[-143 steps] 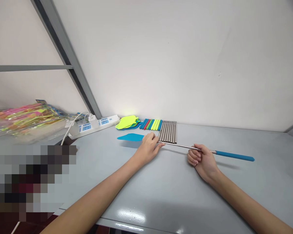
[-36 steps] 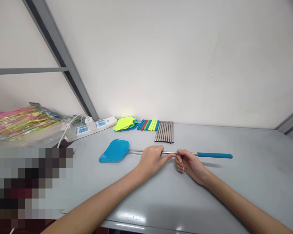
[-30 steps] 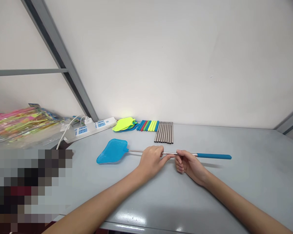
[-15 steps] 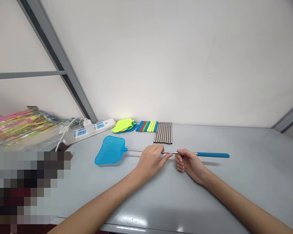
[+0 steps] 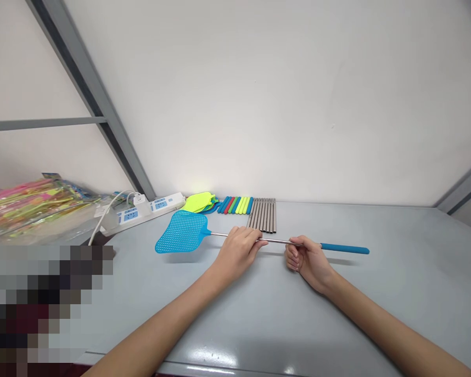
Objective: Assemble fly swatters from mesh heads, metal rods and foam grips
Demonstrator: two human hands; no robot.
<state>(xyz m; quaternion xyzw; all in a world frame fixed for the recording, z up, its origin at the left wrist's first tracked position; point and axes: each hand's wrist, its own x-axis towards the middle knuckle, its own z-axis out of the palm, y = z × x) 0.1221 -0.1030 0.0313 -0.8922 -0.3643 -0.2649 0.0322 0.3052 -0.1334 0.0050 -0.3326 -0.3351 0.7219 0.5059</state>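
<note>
A blue fly swatter (image 5: 184, 238) with a thin metal rod and a blue grip (image 5: 344, 249) lies across the middle of the grey table (image 5: 377, 293), its mesh head tilted up on the left. My left hand (image 5: 238, 251) is closed round the rod near its middle. My right hand (image 5: 306, 257) is closed round the rod just before the blue grip. The two hands sit a short gap apart on the same rod.
Against the back wall lie stacked yellow and blue swatter heads (image 5: 200, 201), a row of coloured grips (image 5: 235, 204) and a row of metal rods (image 5: 264, 214). A white power strip (image 5: 151, 206) with a cable sits at back left. Bagged coloured swatters (image 5: 31, 201) lie far left.
The swatter head has risen and moved back toward the wall, and the rod now slopes. My hands have drawn slightly apart along the rod.
</note>
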